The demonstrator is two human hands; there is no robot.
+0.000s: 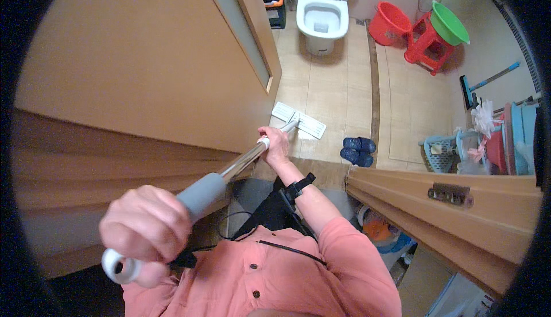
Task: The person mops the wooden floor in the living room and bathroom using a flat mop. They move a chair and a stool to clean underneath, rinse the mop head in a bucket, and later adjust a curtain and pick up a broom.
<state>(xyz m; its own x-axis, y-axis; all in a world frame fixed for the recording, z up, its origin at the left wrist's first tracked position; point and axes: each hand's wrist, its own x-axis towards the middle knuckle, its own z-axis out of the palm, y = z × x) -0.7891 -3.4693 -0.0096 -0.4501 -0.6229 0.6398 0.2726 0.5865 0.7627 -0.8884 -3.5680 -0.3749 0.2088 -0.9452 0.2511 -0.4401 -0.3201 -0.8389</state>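
A flat mop stands slantwise before me, its pole running from the lower left up to the middle. My left hand is wrapped around the top of the pole, by the grey foam grip; a white hanging loop sticks out below the fist. Farther down, my right hand grips the pole near a white collar. The white rectangular mop head lies on the tiled floor beside the door's lower edge. Its underside is hidden.
A wooden door fills the left, and a door frame is at the right. Dark blue slippers lie near the threshold. Beyond are a toilet, a red bucket, a red stool with a green basin, and a squeegee.
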